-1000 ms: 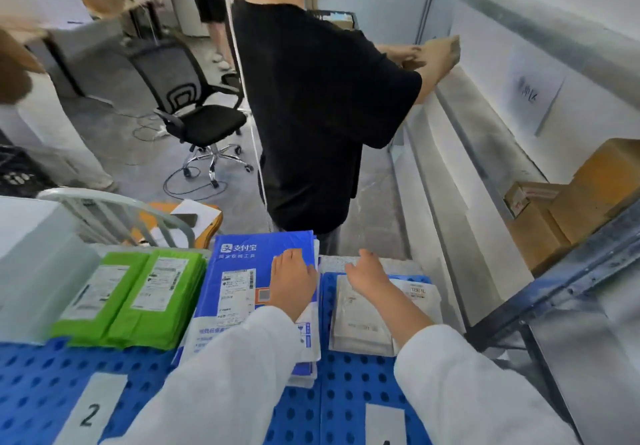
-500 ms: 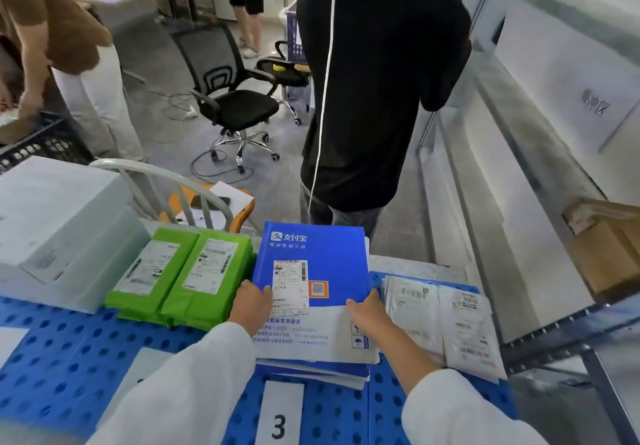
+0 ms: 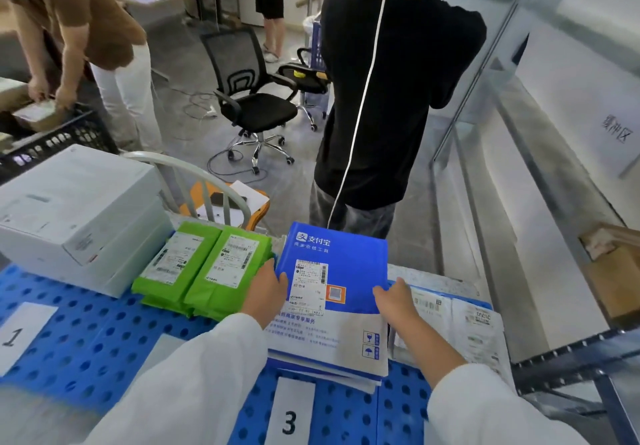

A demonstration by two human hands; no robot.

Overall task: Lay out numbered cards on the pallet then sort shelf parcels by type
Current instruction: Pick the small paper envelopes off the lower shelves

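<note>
left hand (image 3: 268, 292) grips blue parcel stack (image 3: 353, 264) left edge | right hand (image 3: 393, 300) grips right edge

pallet top: free room and obstructions
back row filled side to side: white boxes (image 3: 76, 216), green parcels (image 3: 204, 268) just beside them, blue stack (image 3: 336, 306), clear bags (image 3: 460, 326) at the right edge; only narrow gaps between. open pallet (image 3: 86, 340) deck in front, between card 1 (image 3: 17, 333) and card 3 (image 3: 289, 417). chair back (image 3: 194, 174) and person in black (image 3: 391, 98) stand close behind the back edge. shelf frame (image 3: 571, 365) bars the right side.
</note>
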